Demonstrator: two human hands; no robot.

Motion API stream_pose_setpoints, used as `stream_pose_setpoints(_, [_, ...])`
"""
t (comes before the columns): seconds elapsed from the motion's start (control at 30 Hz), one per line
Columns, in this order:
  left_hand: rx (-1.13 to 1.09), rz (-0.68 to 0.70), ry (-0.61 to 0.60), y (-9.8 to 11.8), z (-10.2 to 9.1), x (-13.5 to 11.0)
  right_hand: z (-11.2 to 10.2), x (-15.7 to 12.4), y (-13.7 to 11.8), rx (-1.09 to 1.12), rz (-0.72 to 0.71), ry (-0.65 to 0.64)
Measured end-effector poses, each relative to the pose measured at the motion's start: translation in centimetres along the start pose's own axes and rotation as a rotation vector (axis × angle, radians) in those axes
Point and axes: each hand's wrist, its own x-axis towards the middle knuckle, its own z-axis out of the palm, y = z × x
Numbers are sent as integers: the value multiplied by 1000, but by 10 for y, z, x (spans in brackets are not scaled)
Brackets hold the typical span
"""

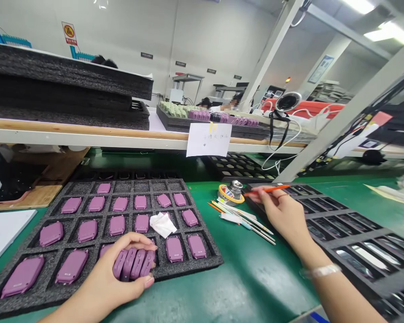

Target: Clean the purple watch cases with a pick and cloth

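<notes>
My left hand (103,280) is closed round a row of several purple watch cases (134,264), held on edge side by side above a black foam tray (212,258). More purple watch cases (72,265) lie singly in the tray's compartments. A crumpled white tissue (163,224) rests on the tray. My right hand (286,217) pinches a thin orange stick-like tool (272,189), its tip kind unclear, pointing left near a small metal bottle (236,186) and a yellow tape roll (224,194). Below them, several slim sticks and brushes (245,220) lie on the green table.
To the right, a black foam tray (326,235) holds dark glossy parts. A shelf (121,139) crosses ahead, bearing stacked black foam (63,85) and a tray of green and purple cases (178,122). A slanted white post (350,98) stands at right.
</notes>
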Motion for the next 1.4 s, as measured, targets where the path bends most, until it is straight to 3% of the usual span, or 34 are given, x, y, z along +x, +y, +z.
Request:
stream_pose_setpoints(0.1, [-9,7,2,-1,0,0,8,33,6,132,84,49])
stream_pose_setpoints(0.23, [-4,8,-9,-3,-1,1,19,53,5,214,161,7])
stream_pose_setpoints(0.37, [9,25,-46,-3,-3,0,26,49,-26,270,142,-39])
stream_pose_setpoints(0.47, [15,34,-90,-1,-6,0,39,17,-76,393,23,-151])
stream_pose_setpoints(0.57, [32,36,-112,1,-8,0,58,-40,-130,554,-116,-366])
stream_pose_setpoints(0.63, [46,38,-109,4,-8,0,70,-77,-155,767,-233,-562])
stream_pose_setpoints(0.7, [63,44,-102,6,-8,0,81,-104,-167,985,-272,-656])
stream_pose_setpoints(0.8, [90,45,-101,9,-8,0,91,-120,-166,1128,-294,-635])
stream_pose_setpoints(1.07, [-12,-31,-129,11,-7,3,103,-123,-157,1075,-450,-581])
stream_pose_setpoints(1.27, [-72,-58,-112,12,-4,5,110,-128,-159,965,-664,-465])
stream_pose_setpoints(1.4, [-41,-84,-92,11,-3,5,112,-131,-159,961,-617,-451])
